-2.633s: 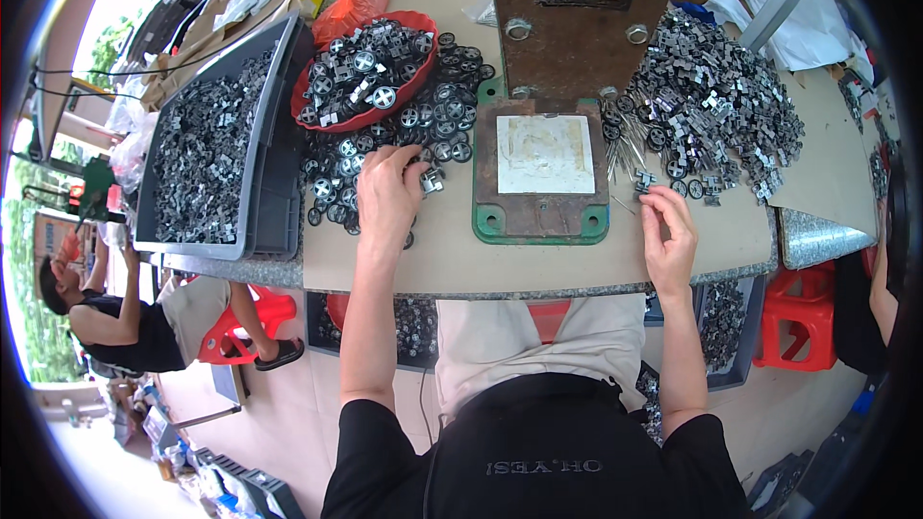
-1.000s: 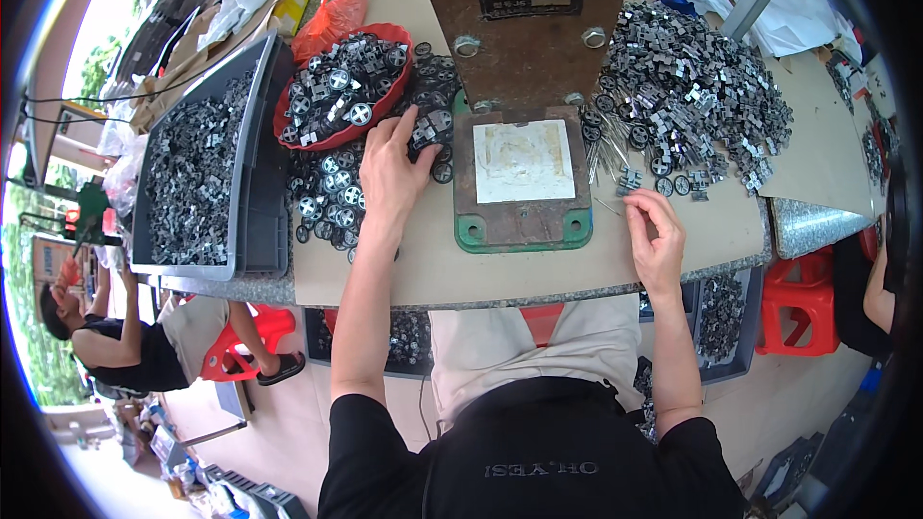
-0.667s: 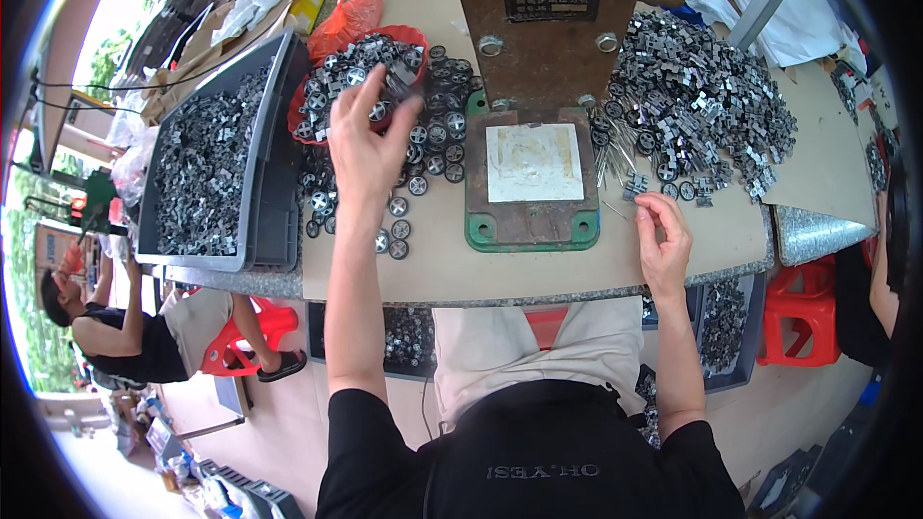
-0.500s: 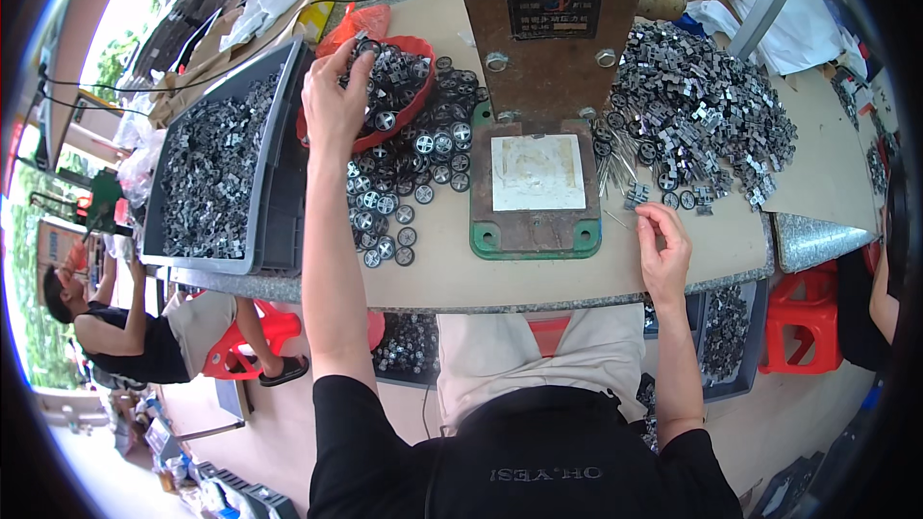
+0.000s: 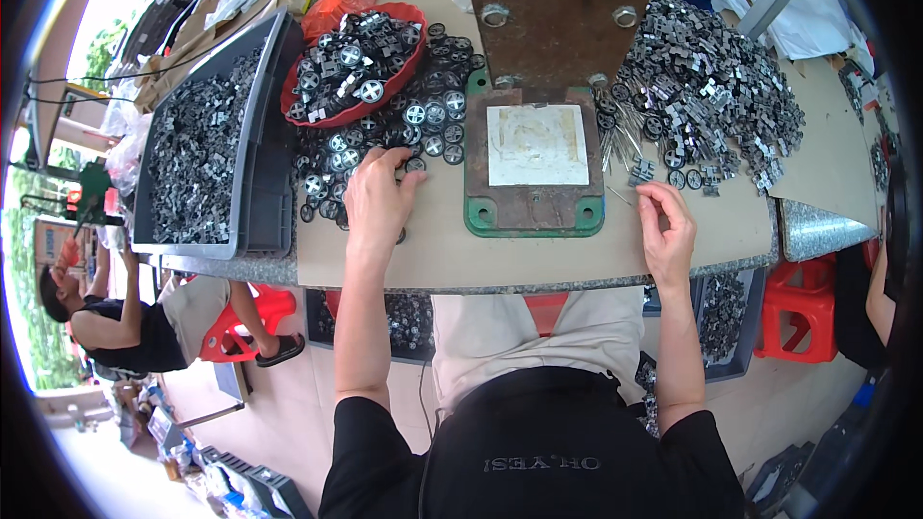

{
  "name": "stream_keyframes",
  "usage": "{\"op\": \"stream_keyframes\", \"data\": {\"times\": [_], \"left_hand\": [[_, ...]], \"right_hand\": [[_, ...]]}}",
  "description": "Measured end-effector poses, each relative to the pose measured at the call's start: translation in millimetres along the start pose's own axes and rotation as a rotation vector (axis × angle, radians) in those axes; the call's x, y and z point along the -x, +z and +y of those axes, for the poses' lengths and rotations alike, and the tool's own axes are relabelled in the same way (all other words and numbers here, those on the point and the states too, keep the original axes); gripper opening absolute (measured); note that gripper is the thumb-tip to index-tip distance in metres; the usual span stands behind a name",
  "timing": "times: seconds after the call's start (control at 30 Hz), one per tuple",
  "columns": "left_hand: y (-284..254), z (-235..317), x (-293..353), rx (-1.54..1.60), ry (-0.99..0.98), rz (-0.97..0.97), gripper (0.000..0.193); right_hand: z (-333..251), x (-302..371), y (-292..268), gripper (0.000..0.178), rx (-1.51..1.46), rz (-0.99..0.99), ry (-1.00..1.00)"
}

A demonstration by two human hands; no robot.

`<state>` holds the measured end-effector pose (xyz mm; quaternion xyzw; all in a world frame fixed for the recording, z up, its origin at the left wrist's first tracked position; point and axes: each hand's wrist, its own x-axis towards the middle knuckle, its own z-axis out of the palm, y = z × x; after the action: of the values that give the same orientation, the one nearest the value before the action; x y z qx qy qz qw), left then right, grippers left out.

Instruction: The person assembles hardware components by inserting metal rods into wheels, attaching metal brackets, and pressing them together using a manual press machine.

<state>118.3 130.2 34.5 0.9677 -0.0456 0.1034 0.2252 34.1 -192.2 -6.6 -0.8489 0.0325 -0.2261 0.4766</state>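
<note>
The left hand (image 5: pixel 377 200) is laid palm-down, fingers loosely spread, on the near edge of a heap of round wheel-like metal parts (image 5: pixel 404 130) lying flat on the bench, left of the green-based press plate (image 5: pixel 535 173). The right hand (image 5: pixel 666 231) is curled, fingertips pinched on a thin metal pin (image 5: pixel 621 196); its long axis runs obliquely, pointing up-left toward the plate. A red basket (image 5: pixel 354 62) is seen behind the heap.

Workshop: press (image 5: pixel 558 29), metal-part heaps (image 5: pixel 711 106), parts bin (image 5: pixel 260 173).
</note>
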Motion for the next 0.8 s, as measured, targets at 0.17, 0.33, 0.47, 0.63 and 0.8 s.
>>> {"op": "stream_keyframes", "data": {"times": [0.17,0.33,0.47,0.63,0.8], "left_hand": [[16.6,-16.5,-0.7,-0.006,0.06,0.041,0.028],[15.6,-7.9,-1.6,0.179,-0.027,-0.019,0.027],[14.5,-3.6,17.8,0.5,-0.192,-0.063,0.025],[13.9,29.7,71.9,1.414,-0.396,-0.233,0.027],[24.6,63.3,105.0,1.733,-0.566,-0.516,0.035]], "right_hand": [[4.6,-1.6,4.9,0.011,-0.04,0.037,-0.042],[-3.4,-9.4,-3.9,0.013,-0.039,0.068,0.072],[-4.7,-13.4,-8.5,0.013,0.071,-0.091,0.057],[-9.3,-14.5,7.7,0.005,0.373,-0.269,-0.086],[-9.2,-18.6,12.8,0.005,0.653,-0.325,-0.122]]}}
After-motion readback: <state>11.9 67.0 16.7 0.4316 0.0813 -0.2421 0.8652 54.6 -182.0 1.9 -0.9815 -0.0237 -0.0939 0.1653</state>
